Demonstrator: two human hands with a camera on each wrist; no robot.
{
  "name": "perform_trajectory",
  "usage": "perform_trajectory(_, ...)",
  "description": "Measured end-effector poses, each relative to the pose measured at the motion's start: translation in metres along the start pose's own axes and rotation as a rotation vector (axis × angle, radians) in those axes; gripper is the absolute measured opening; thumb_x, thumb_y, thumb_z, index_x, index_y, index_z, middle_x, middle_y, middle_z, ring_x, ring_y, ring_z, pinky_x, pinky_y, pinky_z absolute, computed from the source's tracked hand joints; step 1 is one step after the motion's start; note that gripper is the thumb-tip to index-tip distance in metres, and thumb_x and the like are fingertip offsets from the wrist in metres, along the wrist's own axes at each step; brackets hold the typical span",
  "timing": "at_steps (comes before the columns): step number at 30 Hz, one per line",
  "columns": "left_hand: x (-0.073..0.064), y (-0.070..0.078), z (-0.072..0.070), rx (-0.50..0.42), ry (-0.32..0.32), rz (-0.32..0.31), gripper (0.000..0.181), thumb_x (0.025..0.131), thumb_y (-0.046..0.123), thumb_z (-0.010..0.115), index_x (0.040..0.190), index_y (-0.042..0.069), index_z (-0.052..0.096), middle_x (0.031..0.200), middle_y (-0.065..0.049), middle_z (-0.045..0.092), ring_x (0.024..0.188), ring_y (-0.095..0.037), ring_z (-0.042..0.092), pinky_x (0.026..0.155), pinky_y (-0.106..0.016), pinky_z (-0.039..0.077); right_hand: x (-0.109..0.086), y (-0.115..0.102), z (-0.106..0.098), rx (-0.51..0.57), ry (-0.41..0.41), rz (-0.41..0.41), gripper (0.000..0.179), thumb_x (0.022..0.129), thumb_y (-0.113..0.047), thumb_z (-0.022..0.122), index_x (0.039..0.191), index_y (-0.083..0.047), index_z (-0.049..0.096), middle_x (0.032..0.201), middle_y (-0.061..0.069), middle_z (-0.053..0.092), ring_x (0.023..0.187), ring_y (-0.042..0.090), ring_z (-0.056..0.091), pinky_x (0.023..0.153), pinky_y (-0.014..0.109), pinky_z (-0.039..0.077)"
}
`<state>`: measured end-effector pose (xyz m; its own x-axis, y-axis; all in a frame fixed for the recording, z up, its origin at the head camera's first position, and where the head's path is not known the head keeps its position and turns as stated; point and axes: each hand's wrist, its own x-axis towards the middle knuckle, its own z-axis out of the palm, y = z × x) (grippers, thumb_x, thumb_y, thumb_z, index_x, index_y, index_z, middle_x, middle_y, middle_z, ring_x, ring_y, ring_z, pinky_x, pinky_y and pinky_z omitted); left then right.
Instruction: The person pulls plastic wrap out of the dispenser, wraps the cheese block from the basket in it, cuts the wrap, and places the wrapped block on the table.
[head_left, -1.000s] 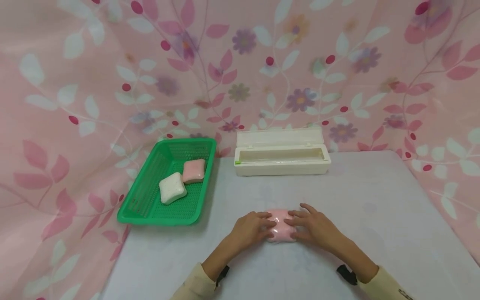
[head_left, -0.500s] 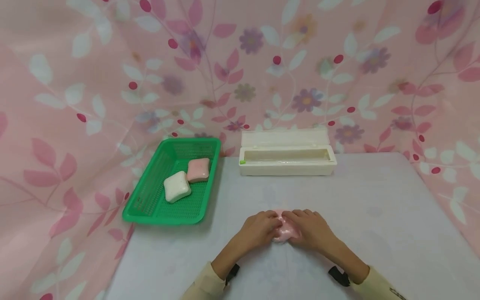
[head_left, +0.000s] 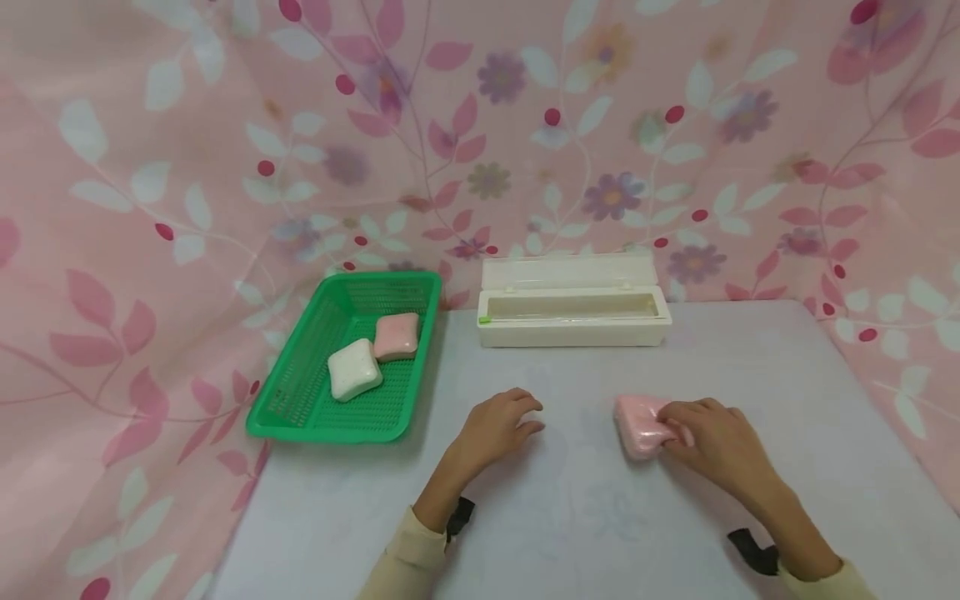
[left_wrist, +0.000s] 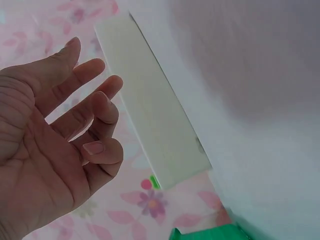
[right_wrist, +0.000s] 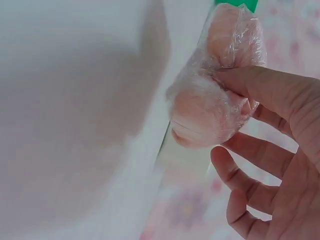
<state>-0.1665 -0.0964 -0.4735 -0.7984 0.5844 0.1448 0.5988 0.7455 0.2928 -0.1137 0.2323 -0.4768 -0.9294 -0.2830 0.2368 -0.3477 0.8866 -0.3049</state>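
A pink bar of soap [head_left: 636, 427] wrapped in clear plastic film is pinched by my right hand [head_left: 723, 450], right of the table's middle. In the right wrist view the thumb and index finger grip the bunched film on the wrapped bar [right_wrist: 200, 120], while the other fingers stay loosely bent. My left hand [head_left: 491, 429] is apart from the soap, over the table to its left. Its fingers are relaxed and bent, with nothing in them, as the left wrist view of the hand [left_wrist: 60, 130] also shows.
A green plastic basket [head_left: 326, 435] stands at the left; inside lie a white soap bar [head_left: 355, 370] and a pink one [head_left: 396, 335]. At the back, a long white plastic-film box [head_left: 573, 335] has its lid raised. Behind the white-covered table [head_left: 570, 533] hangs a flowered pink cloth [head_left: 420, 125].
Both hands were on the pink soap, pressing the film around it. Now the left has let go and drawn away left, while the right has carried the bar to the right.
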Motion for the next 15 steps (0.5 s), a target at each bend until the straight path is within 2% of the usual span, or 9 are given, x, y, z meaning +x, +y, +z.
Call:
perform_trajectory(6,0.003,-0.022,-0.009,-0.036,0.032,-0.094,0.026,0.092,0.028,0.071,0.112,0.011,0.072,0.114,0.000,0.068,0.106,-0.017,0.064,0.085,-0.034,0.052,-0.029,0.064,-0.021,-0.056,-0.065,0.163,0.035,0.074,-0.022,0.085,0.103,-0.009,0.070,0.093,0.015,0.071,0.089,0.045,0.059,0.067,0.061,0.044)
perform_trajectory(9,0.003,-0.031,-0.011,-0.057,0.029,-0.143,0.025,0.093,0.028,0.071,0.111,0.011,0.072,0.114,-0.001,0.068,0.107,-0.018,0.064,0.086,-0.036,0.052,-0.040,0.090,-0.027,-0.042,-0.137,0.249,0.037,0.075,-0.023,0.084,0.105,-0.008,0.068,0.090,0.018,0.069,0.085,0.046,0.057,0.064,0.062,0.043)
perform_trajectory(12,0.005,-0.040,-0.012,-0.077,0.025,-0.181,0.025,0.093,0.028,0.070,0.111,0.011,0.072,0.114,-0.002,0.068,0.108,-0.019,0.064,0.087,-0.038,0.052,-0.044,0.106,-0.031,-0.014,-0.202,0.289,0.047,0.073,-0.028,0.085,0.109,-0.006,0.065,0.099,0.026,0.067,0.085,0.047,0.056,0.062,0.065,0.044)
perform_trajectory(15,0.010,-0.048,-0.014,-0.091,0.027,-0.202,0.025,0.093,0.026,0.070,0.112,0.010,0.072,0.114,-0.003,0.068,0.108,-0.020,0.063,0.089,-0.038,0.051,-0.042,0.108,-0.037,0.018,-0.270,0.299,0.058,0.069,-0.036,0.088,0.112,-0.006,0.063,0.110,0.031,0.063,0.094,0.051,0.051,0.067,0.071,0.041)
